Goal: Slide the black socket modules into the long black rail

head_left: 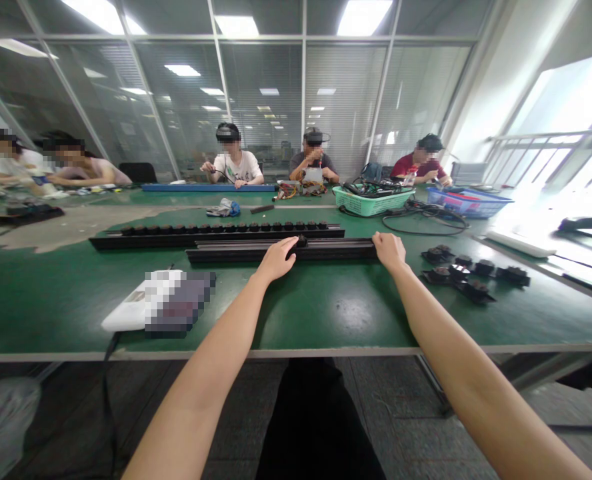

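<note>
A long black slotted rail (236,252) lies crosswise on the green table in front of me. My left hand (277,260) is on its middle, fingers over the top and thumb against the near side. Beside those fingertips, a small black module (302,241) sits on the rail. At the rail's right end, my right hand (390,251) is closed around it with curled fingers. Just behind lies a second black rail (176,241), carrying a row of several dark modules (236,228). Loose black modules (459,271) are grouped to the right of my right hand.
A white device (136,303) with a cable lies at the left front. Farther back are a grey-blue cloth (223,208), a green basket (371,202) of cables and a blue basket (469,202). Several people sit across the table. A white bar (521,245) lies at right.
</note>
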`<state>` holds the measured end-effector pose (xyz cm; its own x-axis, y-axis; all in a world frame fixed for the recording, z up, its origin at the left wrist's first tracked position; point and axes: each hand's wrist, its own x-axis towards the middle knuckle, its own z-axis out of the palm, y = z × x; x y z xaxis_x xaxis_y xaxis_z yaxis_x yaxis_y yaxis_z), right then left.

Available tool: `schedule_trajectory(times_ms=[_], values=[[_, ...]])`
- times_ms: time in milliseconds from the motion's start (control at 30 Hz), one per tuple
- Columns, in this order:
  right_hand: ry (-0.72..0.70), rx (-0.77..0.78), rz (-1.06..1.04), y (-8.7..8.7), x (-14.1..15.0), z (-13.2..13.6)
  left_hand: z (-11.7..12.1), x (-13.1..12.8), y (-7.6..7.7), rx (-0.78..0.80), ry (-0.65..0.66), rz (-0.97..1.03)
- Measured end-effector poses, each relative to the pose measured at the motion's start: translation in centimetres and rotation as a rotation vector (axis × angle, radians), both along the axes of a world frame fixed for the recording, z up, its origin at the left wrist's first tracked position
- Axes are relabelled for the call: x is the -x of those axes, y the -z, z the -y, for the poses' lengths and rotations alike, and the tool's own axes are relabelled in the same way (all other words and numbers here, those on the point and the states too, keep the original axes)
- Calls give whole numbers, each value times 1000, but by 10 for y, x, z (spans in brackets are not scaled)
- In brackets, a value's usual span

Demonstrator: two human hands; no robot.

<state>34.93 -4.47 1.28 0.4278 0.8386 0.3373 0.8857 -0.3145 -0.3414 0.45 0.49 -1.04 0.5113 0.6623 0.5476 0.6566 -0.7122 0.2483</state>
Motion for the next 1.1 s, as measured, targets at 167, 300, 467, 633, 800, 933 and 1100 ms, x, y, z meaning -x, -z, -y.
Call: schedule_trajectory(times_ms=[167,300,467,633,800,933,1100], values=[[-4,-1,-2,0,-1,0,0,0,0,-2,6,6],[2,-12,-12,2,-4,-2,-1,1,0,-1,7,11],[12,-22,-8,2,-4,-2,-2,0,1,2,6,12],[11,-17,-14,0,-4,1,-2,0,1,6,10,14],[16,-22,-7,1,-5,0,-3,1,2,1,8,11],[19,-31,-2,3,-8,-1,-2,1,1,2,14,16],[21,-13,-6,2,-10,-2,-1,1,0,10,6,19]])
